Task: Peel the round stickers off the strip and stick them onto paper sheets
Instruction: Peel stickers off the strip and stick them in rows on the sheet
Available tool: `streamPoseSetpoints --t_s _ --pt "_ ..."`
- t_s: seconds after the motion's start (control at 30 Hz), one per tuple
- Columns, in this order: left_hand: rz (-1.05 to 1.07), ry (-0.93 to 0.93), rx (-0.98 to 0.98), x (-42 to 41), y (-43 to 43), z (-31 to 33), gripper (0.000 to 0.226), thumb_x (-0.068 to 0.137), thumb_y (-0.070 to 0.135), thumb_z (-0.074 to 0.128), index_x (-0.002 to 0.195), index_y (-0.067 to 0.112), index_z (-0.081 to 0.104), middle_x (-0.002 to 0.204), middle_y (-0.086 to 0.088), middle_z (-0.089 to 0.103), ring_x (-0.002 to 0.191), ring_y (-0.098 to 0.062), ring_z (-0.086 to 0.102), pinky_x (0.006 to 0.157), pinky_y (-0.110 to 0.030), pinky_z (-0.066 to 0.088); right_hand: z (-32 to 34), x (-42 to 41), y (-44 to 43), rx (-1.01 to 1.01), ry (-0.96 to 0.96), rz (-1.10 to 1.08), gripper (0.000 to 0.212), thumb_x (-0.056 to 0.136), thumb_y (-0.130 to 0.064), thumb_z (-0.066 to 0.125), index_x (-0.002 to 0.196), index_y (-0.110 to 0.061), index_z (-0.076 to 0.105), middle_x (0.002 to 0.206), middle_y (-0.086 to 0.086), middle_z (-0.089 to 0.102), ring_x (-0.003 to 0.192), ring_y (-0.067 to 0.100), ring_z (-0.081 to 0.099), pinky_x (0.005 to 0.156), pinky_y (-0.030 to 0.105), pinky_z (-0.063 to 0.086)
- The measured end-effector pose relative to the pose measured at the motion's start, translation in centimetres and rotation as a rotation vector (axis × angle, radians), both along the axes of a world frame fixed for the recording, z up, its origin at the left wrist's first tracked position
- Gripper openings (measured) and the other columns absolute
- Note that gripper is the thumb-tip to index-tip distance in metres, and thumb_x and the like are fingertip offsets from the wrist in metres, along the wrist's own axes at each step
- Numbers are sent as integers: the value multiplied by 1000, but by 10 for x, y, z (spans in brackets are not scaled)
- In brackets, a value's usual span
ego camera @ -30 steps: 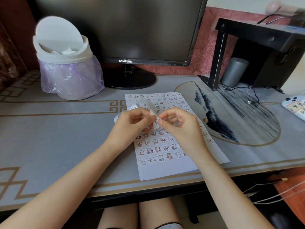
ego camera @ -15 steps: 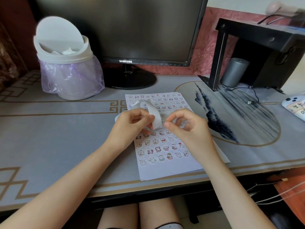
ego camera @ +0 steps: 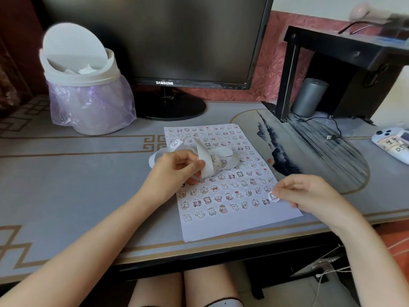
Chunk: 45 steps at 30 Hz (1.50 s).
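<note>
- Strip (ego camera: 205, 159): white backing curled in loops, a few printed stickers on it. The left hand (ego camera: 177, 167) grips it with curled fingers above the paper sheet (ego camera: 232, 224).
- Round sticker (ego camera: 273, 197): white, pinched by the right hand (ego camera: 309, 193) at the sheet's right edge.
- Sheet lies flat on the desk (ego camera: 66, 185), rows of stickers on it.
- Cannot tell whether the sticker touches the paper; its print is too small to read. Part of the strip is hidden behind the left hand.

paper sheet (ego camera: 221, 227): matt white paper. strip (ego camera: 204, 151) gripped in my left hand (ego camera: 174, 167): smooth white backing paper. sticker (ego camera: 274, 197) pinched in my right hand (ego camera: 309, 193): smooth printed paper. desk mat (ego camera: 77, 185) under the sheet: smooth, matt grey. bin (ego camera: 88, 79) behind the sheet: matt white plastic, crinkled film liner.
</note>
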<state>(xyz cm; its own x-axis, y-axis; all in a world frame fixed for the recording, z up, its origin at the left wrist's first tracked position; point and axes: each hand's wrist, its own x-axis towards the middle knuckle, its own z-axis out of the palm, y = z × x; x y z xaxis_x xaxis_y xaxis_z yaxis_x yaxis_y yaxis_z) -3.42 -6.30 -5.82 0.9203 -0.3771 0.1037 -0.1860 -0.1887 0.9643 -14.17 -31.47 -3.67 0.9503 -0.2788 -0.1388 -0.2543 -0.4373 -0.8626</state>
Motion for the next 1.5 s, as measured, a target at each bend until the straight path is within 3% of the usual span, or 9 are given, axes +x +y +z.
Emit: streamPoseSetpoints --t_s 0.2,0.53,0.73,0.93,1.1,1.23,1.4,1.5 --pt "2 -3 8 -1 0 0 14 90 14 61 83 3 66 79 -11 69 69 -12 67 70 -20 56 -1 1 -3 -37 13 -10 6 80 -10 72 75 -11 69 62 -2 65 45 2 44 40 6 30" --pt "1 1 7 0 0 0 13 91 15 61 82 5 67 80 -12 70 70 -13 67 72 -23 57 -3 1 -3 -57 2 1 6 80 -9 72 76 -11 68 52 -10 60 43 -2 45 39 7 31" --pt "1 -5 10 -1 0 0 13 90 15 61 80 8 66 80 -11 70 69 -13 67 72 -22 57 -4 1 -2 -74 -20 2 8 81 -5 70 75 -9 67 60 -5 60 43 -4 45 39 7 32" --pt "2 -8 18 0 1 -1 13 90 16 62 81 8 67 78 -9 70 71 -13 68 74 -25 58 -10 2 -3 -104 -42 -3 11 78 -7 73 72 -15 68 63 -5 64 62 11 52 55 19 42" --pt "-3 -4 23 -1 0 0 14 91 15 61 81 5 66 75 -6 68 70 -15 67 75 -26 58 -13 2 -2 -142 -80 -3 14 77 -5 74 70 -16 67 66 -2 64 59 8 51 55 16 40" --pt "0 -7 31 -1 -1 0 16 91 14 61 85 0 65 77 -9 68 71 -16 67 76 -26 56 -16 2 -1 -188 -110 -8 16 75 -5 75 68 -16 67 63 -2 60 57 10 48 59 22 40" --pt "0 -25 34 -3 -1 2 17 91 13 60 86 -3 64 80 -14 69 69 -13 66 71 -19 56 -19 0 -7 -204 -125 -38 21 73 -11 79 82 -20 63 72 0 52 57 12 42 58 22 38" --pt "1 -28 37 -2 -1 2 17 91 13 60 86 -2 65 81 -14 69 69 -12 66 72 -18 56 -21 0 -10 -208 -118 -32 23 76 -9 76 86 -21 59 77 1 54 61 14 45 56 15 39"
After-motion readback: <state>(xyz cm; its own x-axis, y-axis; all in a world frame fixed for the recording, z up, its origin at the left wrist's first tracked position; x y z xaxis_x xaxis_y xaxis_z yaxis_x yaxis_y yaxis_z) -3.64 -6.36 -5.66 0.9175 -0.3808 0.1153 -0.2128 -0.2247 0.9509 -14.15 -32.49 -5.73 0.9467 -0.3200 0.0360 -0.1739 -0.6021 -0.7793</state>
